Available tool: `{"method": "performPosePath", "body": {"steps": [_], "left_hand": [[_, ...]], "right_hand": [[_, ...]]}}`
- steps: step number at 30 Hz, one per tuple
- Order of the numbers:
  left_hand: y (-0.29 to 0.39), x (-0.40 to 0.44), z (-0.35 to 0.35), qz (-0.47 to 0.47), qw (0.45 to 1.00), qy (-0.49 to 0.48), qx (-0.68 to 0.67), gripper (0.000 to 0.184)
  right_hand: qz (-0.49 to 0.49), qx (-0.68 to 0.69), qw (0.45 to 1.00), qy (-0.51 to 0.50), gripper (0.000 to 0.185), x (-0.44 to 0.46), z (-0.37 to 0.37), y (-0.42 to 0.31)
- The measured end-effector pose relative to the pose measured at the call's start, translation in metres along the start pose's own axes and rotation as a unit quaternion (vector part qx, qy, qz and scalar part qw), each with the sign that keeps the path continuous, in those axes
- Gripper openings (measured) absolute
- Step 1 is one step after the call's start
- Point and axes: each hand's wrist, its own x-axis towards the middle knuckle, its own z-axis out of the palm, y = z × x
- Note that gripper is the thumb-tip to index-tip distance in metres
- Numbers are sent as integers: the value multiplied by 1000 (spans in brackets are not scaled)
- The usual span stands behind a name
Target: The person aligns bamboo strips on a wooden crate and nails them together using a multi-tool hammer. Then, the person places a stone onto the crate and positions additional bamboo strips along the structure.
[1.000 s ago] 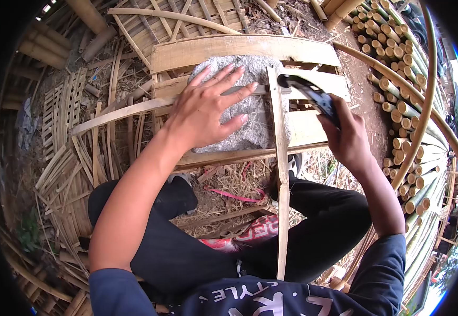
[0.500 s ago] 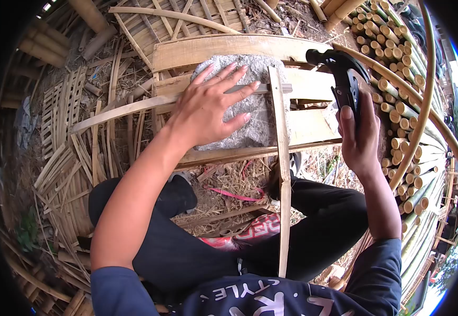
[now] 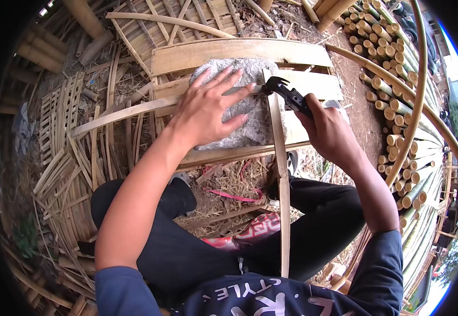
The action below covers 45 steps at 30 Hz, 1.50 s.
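Head view: hammer (image 3: 290, 96), "STYLE" shirt (image 3: 247, 301)

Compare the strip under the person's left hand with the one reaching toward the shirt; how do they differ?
The crosswise strip lies left to right beneath the left hand; the lengthwise strip runs toward the shirt, with no hand on it. The crosswise strip looks slightly bowed beyond the stone, while the lengthwise strip looks straighter. Both are narrow, pale and partly over the stone.
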Motion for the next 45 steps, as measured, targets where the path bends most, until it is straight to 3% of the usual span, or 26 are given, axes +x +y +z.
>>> {"method": "performPosePath", "body": {"steps": [3, 6, 8, 9, 12, 14, 19, 20, 26, 30, 36, 45], "left_hand": [[-2, -2, -1, -8, 1000, 7, -5, 58], [-2, -1, -1, -9, 1000, 9, -4, 58], [-2, 0, 0, -5, 1000, 13, 3, 59], [-1, 0, 0, -4, 1000, 15, 5, 57], [-3, 2, 2, -13, 1000, 16, -2, 53], [-4, 1, 5, -30, 999, 7, -24, 50], [5, 11, -1, -40, 987, 154, 21, 39], [7, 13, -8, -56, 989, 133, 31, 37], [4, 21, -8, -73, 995, 43, 49, 34], [-1, 23, 0, 8, 990, 85, 110, 31], [4, 24, 0, 2, 988, 24, 153, 24], [1, 25, -2, 35, 988, 59, 140, 24]], "right_hand": [[43, 134, 986, 91, 23, 3, -20, -18], [22, 154, 971, 184, 21, 2, -11, -19], [27, 7, 1000, 14, 24, 2, -2, -6], [51, 0, 998, -24, 24, 2, 5, -4], [71, 56, 996, 20, 23, -3, -28, -10], [181, 224, 956, 57, 25, -14, -45, -24], [214, 369, 895, 128, 28, -56, -31, -15], [218, 388, 885, 137, 28, -60, -22, -10], [232, 334, 907, 108, 29, -59, 3, 18], [219, 316, 917, 105, 31, -59, -1, 11], [203, 334, 913, 118, 31, -57, -8, 0], [208, 365, 900, 118, 31, -56, -2, 8]]}}
